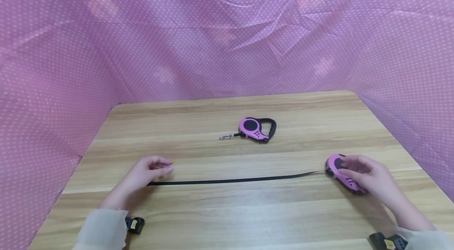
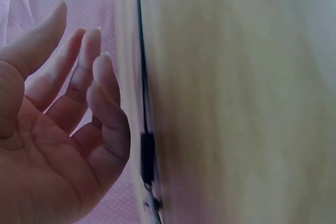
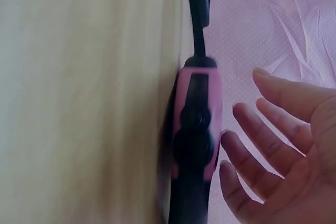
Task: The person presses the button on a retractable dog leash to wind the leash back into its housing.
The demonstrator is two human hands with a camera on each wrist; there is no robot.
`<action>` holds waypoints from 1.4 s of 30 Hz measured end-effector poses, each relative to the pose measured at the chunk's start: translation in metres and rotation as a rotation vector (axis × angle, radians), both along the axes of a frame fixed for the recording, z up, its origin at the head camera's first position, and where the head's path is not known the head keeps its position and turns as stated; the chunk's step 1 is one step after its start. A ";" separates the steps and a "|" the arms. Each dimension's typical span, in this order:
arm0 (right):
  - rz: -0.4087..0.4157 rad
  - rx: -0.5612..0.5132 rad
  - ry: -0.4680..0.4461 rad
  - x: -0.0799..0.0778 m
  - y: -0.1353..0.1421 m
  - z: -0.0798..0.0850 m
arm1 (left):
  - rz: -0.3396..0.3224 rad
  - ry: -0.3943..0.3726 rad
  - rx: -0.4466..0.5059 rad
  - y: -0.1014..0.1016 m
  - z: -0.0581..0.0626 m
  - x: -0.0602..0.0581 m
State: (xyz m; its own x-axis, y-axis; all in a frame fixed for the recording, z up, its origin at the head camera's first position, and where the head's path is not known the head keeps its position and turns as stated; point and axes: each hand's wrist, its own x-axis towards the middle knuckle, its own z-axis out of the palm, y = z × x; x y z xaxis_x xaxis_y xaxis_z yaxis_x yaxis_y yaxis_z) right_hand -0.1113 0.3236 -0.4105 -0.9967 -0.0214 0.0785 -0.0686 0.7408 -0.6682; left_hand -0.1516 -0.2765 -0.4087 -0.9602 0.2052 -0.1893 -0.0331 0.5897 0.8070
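Observation:
A pink-and-black retractable dog leash lies on the wooden table under my right hand. That hand's fingers are loosely bent, with the fingertips right at the upper face of the case. From the case a black strap runs out leftward across the table. My left hand hovers over the strap's left end, fingers relaxed and holding nothing. In the left wrist view the strap ends in a black sleeve and a metal clip, beside that hand. The head view hides this clip behind the hand.
A second pink-and-black retractable leash lies further back at the middle of the table, its metal clip pointing left. Pink dotted cloth hangs around the back and both sides of the table.

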 end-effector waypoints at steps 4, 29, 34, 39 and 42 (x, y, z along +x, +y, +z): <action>-0.009 -0.007 0.006 0.003 0.009 -0.005 | 0.013 -0.004 -0.007 -0.008 -0.003 0.004; 0.018 0.171 0.007 0.012 0.027 -0.011 | -0.031 -0.058 -0.164 -0.047 0.001 0.019; 0.024 0.208 -0.018 0.013 0.026 -0.009 | -0.006 -0.039 -0.213 -0.050 0.000 0.020; 0.047 0.243 -0.066 0.013 0.025 -0.009 | 0.016 -0.016 -0.263 -0.051 -0.001 0.019; 0.075 0.265 -0.053 0.011 0.025 -0.011 | 0.014 -0.017 -0.298 -0.050 0.000 0.019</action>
State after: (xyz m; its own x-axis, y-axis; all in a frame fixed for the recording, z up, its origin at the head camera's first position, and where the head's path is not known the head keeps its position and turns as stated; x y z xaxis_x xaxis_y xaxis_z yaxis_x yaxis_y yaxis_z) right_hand -0.0998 0.3490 -0.4214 -0.9941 -0.1085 0.0082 -0.1003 0.8841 -0.4563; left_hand -0.1327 -0.3263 -0.4088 -0.9588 0.1253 -0.2551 -0.0545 0.8000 0.5976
